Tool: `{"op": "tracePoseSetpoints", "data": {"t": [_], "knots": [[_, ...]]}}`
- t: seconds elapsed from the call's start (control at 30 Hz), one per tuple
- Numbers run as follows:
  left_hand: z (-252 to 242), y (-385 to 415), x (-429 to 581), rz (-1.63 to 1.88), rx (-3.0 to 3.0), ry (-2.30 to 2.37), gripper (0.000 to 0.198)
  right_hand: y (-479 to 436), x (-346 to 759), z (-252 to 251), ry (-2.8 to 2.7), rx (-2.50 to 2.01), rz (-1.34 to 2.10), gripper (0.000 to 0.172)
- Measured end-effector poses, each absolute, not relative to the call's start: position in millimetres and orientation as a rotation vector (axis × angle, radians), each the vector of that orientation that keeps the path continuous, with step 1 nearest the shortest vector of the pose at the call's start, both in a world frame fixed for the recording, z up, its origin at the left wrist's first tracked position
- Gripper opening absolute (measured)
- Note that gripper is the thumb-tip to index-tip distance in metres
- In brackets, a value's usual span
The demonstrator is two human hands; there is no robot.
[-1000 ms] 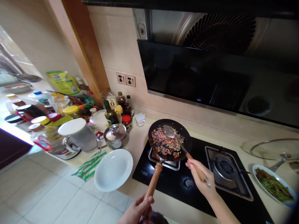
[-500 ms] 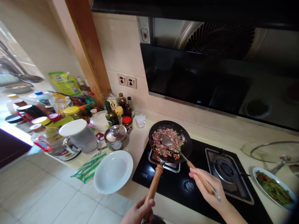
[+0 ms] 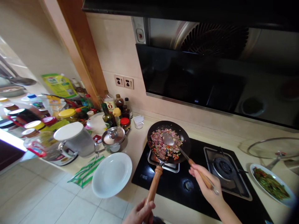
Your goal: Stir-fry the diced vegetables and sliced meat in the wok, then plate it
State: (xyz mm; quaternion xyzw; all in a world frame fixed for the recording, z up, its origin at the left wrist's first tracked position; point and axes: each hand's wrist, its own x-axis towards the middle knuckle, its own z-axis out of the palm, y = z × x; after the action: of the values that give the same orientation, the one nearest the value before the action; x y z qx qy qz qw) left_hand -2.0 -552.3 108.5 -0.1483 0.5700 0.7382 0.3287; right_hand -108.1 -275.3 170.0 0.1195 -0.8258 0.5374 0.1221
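A black wok (image 3: 185, 144) with chopped meat and vegetables (image 3: 161, 144) sits on the left burner of a black gas hob (image 3: 184, 183). My left hand (image 3: 140, 213) is closed round the end of the wok's wooden handle (image 3: 153, 186) at the bottom edge of the view. My right hand (image 3: 205, 185) grips the wooden handle of a metal spatula (image 3: 168, 139), whose blade rests in the food.
An empty white plate (image 3: 112, 175) lies left of the hob on a striped cloth (image 3: 85, 171). Behind it stand a small lidded pot (image 3: 114, 139), a white kettle (image 3: 74, 141) and many bottles and jars. A plate of green vegetables (image 3: 271, 184) and a glass lid (image 3: 271, 149) are at right.
The spatula blade moved about inside the wok, dipping into the food and shifting back toward the middle. My right hand slid slightly lower and right. The left hand kept hold of the wok handle.
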Motion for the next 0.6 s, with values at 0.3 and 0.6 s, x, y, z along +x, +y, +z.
{"op": "tracePoseSetpoints", "data": {"t": [0.3,0.6], "knots": [[108.1,-552.9,-0.9,1.925,-0.364,1.503,0.071,-287.0,-130.1,172.3,-2.403,0.405,1.631,0.025],[103.2,-552.8,-2.2,1.936,-0.392,1.443,0.075,-285.9,-142.7,167.5,-2.355,0.168,1.541,0.028]]}}
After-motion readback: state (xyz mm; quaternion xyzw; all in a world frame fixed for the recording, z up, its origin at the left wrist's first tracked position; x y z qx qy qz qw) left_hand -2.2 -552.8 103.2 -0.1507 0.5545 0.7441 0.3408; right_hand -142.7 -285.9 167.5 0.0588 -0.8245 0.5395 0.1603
